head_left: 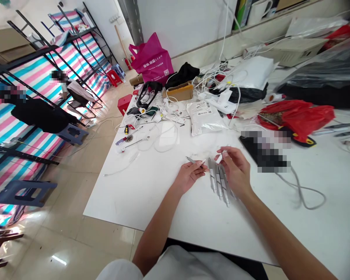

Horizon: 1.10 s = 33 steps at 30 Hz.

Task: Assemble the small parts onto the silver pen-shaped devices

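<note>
My left hand (189, 175) pinches a slim grey pen (190, 159), whose tip points to the left. A short white piece (219, 158) is held between the thumb and fingers of my right hand (237, 168); its exact kind is too small to make out. Between and just below my hands, several silvery-grey pens (218, 186) lie side by side on the white table (128, 194). Each of those pens seems to have a pale band on its barrel. The right hand partly covers the pens nearest to it.
A black phone-like device (251, 146) with a grey cable (299, 186) lies to the right. Farther back are a white parcel (205, 116), a cardboard box (179, 92), a magenta bag (153, 60), red plastic bags (303, 116) and tangled cables. Two people sit at the left.
</note>
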Available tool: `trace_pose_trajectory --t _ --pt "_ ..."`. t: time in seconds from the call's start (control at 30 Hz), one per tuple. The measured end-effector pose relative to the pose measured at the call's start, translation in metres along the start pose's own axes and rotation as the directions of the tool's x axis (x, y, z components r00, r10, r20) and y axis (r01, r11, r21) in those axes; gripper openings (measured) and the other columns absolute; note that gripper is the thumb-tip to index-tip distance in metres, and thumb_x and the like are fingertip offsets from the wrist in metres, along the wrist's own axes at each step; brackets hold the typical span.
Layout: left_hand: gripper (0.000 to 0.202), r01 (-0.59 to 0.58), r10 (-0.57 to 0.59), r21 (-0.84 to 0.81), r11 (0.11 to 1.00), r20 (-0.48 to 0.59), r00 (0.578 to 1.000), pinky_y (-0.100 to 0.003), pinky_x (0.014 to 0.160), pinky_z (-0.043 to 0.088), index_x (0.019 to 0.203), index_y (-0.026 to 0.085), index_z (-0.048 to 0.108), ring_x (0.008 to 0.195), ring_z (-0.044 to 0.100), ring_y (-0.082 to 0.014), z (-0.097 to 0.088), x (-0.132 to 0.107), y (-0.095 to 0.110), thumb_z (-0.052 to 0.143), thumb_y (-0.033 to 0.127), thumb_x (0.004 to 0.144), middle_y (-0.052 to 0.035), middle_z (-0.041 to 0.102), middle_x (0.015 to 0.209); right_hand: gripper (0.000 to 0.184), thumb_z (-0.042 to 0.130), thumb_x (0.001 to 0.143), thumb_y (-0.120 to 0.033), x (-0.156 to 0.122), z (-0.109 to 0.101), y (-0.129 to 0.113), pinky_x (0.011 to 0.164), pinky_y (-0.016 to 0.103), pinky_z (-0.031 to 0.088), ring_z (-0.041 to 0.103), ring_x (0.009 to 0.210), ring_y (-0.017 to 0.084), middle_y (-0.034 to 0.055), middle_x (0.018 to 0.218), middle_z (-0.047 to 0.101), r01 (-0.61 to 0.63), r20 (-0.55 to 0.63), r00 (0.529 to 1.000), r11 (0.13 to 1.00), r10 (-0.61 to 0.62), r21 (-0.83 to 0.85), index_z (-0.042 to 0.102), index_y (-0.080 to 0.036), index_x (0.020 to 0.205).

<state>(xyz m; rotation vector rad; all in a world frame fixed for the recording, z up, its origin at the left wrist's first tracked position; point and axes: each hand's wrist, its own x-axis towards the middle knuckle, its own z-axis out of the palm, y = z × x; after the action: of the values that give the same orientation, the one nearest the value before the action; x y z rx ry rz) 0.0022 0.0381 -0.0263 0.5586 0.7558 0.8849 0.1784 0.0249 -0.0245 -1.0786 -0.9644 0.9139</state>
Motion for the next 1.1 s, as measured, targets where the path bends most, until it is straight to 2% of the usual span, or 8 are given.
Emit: trace_pose_trajectory --t 0.1,0.23,0.3,0.43,0.6,0.73,1.1 --pt "0.031 -0.001 0.001 0.002 1.0 -0.001 1.0 -0.03 0.084 0.05 0.092 0.013 0.078 0.085 0.071 -0.017 0.0023 -0.0014 0.0016 0.088 0.039 0.078 -0.0082 0.076 0.093 0.03 0.063 0.098 -0.051 -0.0035 -0.0006 -0.0005 0.071 0.036 0.052 0.062 0.081 0.021 0.0046 0.088 0.065 -0.026 0.111 0.993 0.993 0.039 -0.119 0.071 -0.026 0.112" --pt "0.03 -0.009 0.009 -0.001 1.0 0.026 1.0 -0.031 0.086 0.049 0.091 0.013 0.079 0.085 0.07 -0.0158 0.0051 -0.0032 0.004 0.088 0.04 0.079 -0.0077 0.076 0.091 0.023 0.07 0.095 -0.044 -0.008 0.0046 -0.003 0.079 0.036 0.048 0.056 0.085 0.019 0.0048 0.102 0.062 0.083 0.236 0.971 0.98 -0.039 -0.178 0.075 -0.029 0.111" --pt "0.029 -0.015 0.015 -0.002 1.0 0.028 0.999 -0.03 0.087 0.049 0.093 0.013 0.08 0.085 0.07 -0.0148 0.0053 -0.0033 0.0043 0.087 0.038 0.08 -0.0075 0.076 0.092 0.018 0.07 0.096 -0.042 -0.0085 0.0069 -0.0033 0.08 0.036 0.047 0.055 0.087 0.019 0.004 0.098 0.062 0.117 0.275 0.959 0.975 -0.062 -0.189 0.077 -0.03 0.108" --pt "0.03 -0.01 0.01 -0.001 1.0 0.021 1.0 -0.03 0.086 0.049 0.093 0.012 0.08 0.085 0.07 -0.0156 0.0045 -0.0028 0.0033 0.087 0.038 0.08 -0.0077 0.076 0.091 0.014 0.07 0.096 -0.041 -0.0076 0.0074 -0.0037 0.079 0.036 0.045 0.056 0.088 0.019 0.0036 0.097 0.063 0.112 0.259 0.964 0.978 -0.064 -0.174 0.077 -0.029 0.101" --pt "0.033 0.003 -0.003 0.001 1.0 -0.016 1.0 -0.031 0.085 0.05 0.089 0.012 0.078 0.082 0.071 -0.0166 0.0052 -0.0021 0.0025 0.089 0.04 0.076 -0.0077 0.076 0.088 0.017 0.07 0.095 -0.043 -0.0064 0.0053 -0.0051 0.081 0.035 0.047 0.057 0.092 0.019 0.0042 0.1 0.062 0.058 0.148 0.988 0.996 -0.047 -0.073 0.075 -0.027 0.097" --pt "0.036 -0.001 0.001 0.008 1.0 -0.018 1.0 -0.03 0.084 0.05 0.091 0.011 0.078 0.082 0.071 -0.0165 0.0054 -0.0014 0.0025 0.089 0.042 0.076 -0.0083 0.076 0.089 0.017 0.073 0.093 -0.043 -0.0054 0.0047 -0.0055 0.081 0.034 0.047 0.057 0.094 0.019 0.0039 0.099 0.063 0.033 0.085 0.996 0.997 -0.027 -0.073 0.075 -0.027 0.096" --pt "0.035 0.003 -0.003 0.025 1.0 -0.009 1.0 -0.032 0.086 0.049 0.091 0.012 0.079 0.083 0.072 -0.0173 0.006 -0.0021 0.0024 0.089 0.041 0.076 -0.0085 0.077 0.089 0.014 0.07 0.096 -0.041 -0.0086 0.008 -0.005 0.084 0.037 0.047 0.059 0.094 0.02 0.0043 0.097 0.063 0.101 0.172 0.982 0.989 -0.081 -0.108 0.074 -0.027 0.096"
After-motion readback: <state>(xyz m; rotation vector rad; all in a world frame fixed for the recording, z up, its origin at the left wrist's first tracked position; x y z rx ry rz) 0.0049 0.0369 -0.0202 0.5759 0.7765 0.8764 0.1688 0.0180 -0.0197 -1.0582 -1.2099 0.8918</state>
